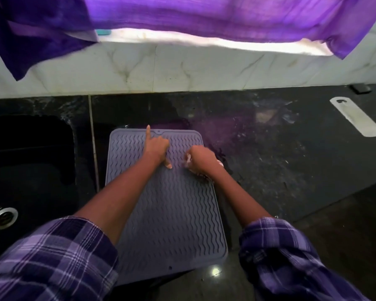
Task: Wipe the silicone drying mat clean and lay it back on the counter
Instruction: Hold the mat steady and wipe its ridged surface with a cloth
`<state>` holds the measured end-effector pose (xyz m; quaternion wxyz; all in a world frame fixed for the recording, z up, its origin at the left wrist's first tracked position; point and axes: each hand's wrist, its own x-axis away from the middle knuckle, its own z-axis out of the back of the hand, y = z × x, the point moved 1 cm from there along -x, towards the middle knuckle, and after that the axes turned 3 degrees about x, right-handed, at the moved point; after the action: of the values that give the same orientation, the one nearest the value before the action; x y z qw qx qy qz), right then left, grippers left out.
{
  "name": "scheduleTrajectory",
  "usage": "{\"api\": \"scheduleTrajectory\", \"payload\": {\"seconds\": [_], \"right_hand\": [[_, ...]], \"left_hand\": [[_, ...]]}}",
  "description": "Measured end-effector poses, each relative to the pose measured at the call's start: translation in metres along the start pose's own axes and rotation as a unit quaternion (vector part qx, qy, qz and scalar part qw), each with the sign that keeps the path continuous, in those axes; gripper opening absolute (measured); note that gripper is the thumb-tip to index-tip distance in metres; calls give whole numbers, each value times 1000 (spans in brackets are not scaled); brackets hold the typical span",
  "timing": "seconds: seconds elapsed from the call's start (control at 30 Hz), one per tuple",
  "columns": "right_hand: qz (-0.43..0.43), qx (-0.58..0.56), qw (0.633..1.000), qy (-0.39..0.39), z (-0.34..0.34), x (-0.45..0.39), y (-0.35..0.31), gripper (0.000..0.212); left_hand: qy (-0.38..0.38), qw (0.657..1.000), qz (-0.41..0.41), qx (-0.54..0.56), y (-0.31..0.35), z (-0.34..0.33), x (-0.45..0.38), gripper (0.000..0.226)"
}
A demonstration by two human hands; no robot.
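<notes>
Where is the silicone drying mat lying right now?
In the head view, the silicone drying mat lies flat on the black counter, centre frame, just right of the sink, under both hands.

We see open dark counter [258,153] right of the mat [167,213], up to a flat metal strip [355,119]. The sink basin [30,170] drops away left; the tiled wall [182,70] blocks behind.

**Purples over black stone**

The mat [172,213] is grey-lilac with raised wavy ridges. The surface [269,159] is black, speckled white. Sleeves [59,257] are purple plaid with pale lines. The curtain [204,16] is violet; wall tiles [182,70] white, grey-veined.
</notes>
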<state>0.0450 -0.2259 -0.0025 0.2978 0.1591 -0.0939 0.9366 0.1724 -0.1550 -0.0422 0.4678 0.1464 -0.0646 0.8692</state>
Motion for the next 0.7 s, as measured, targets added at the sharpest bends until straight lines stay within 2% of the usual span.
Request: {"api": "scheduleTrajectory", "payload": {"seconds": [0.07,0.2,0.33,0.43,0.5,0.53,0.6,0.7], "right_hand": [[-1,-3,998,68,-6,-4,-5,25],[29,57,995,70,-40,17,-15,33],[39,26,999,-4,-56,68,-11,28],[46,31,992,-114,-58,111,-13,31],[44,31,984,-167,-45,114,-14,34],[41,20,985,-169,-35,107,-15,33],[27,-7,994,-102,-20,89,-19,28],[-8,-23,999,44,-21,74,-26,27]], "left_hand": [[-1,1000,4,0,-1,-1,0,61],[-1,1000,6,-9,0,-1,-1,69],[-14,1000,4,-23,2,1,2,69],[-13,999,10,-32,3,2,6,66],[-4,997,3,-75,7,-1,20,66],[10,995,-6,-100,11,-3,28,64],[35,993,-28,-109,21,-11,49,52],[7,998,-10,-55,31,-27,81,39]]}}
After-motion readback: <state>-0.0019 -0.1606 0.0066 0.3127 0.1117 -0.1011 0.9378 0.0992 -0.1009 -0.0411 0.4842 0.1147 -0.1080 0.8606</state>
